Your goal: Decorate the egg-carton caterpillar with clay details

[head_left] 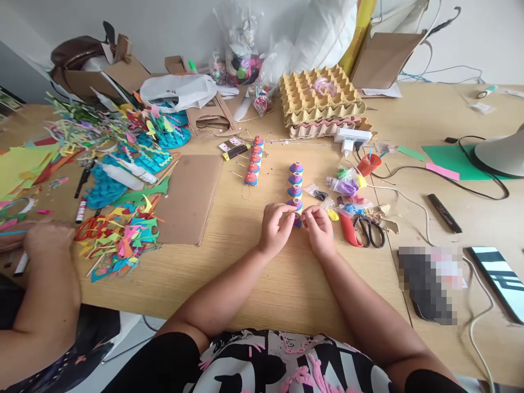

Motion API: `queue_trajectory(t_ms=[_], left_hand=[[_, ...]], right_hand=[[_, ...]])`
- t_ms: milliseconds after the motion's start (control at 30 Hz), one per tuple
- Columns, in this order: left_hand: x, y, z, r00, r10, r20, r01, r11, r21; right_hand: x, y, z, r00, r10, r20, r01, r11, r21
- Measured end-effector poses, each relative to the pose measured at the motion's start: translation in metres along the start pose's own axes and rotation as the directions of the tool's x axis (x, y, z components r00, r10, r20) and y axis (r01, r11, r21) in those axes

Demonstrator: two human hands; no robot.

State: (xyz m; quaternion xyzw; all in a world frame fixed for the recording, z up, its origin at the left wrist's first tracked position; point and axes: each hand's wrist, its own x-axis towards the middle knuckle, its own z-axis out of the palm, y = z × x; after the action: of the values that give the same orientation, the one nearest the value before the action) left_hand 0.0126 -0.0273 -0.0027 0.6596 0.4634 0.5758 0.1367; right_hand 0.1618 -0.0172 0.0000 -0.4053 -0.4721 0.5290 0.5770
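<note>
A row of egg-carton cups (295, 190), painted purple and blue with yellow-rimmed tops, runs away from me on the wooden table. At its near end, my left hand (275, 228) is on the left with thumb and forefinger pinched close to the nearest cup. My right hand (320, 228) faces it from the right, fingertips also pinched together. Whatever lies between the fingertips is too small to make out. Farther left stands a second row of cups (252, 164), orange-red and blue, with thin pins sticking out of its sides.
Black-handled scissors (369, 231) and bagged clay (347, 185) lie to the right. A cardboard sheet (188, 199) and paper scraps (126, 234) are on the left, near a co-worker's arm (49, 295). Egg trays (321, 95) are stacked behind. A white cable (426, 229) crosses the right side.
</note>
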Motion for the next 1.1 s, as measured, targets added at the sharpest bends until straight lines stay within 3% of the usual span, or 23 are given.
queue_trajectory(t_ms=[67,467,967,1100], left_hand=[[0.0050,-0.0010,-0.0025,0.998,0.057,0.036,-0.058,0.998,0.037],[0.0094,0.0029,-0.0052,0.990,0.061,0.128,-0.068,0.996,0.050],[0.0073,-0.0005,-0.0066,0.993,0.057,0.105,-0.061,0.998,0.029],[0.0077,-0.0019,-0.0065,0.994,0.095,0.056,-0.098,0.994,0.053]], right_hand=[[0.0007,0.0002,0.0005,1.000,0.006,0.010,-0.006,1.000,0.002],[-0.0025,-0.0040,0.0022,0.995,0.078,0.054,-0.081,0.995,0.051],[-0.0059,0.0008,0.0014,0.993,0.085,0.083,-0.092,0.993,0.078],[-0.0059,0.0002,0.0018,0.991,0.085,0.107,-0.096,0.990,0.100]])
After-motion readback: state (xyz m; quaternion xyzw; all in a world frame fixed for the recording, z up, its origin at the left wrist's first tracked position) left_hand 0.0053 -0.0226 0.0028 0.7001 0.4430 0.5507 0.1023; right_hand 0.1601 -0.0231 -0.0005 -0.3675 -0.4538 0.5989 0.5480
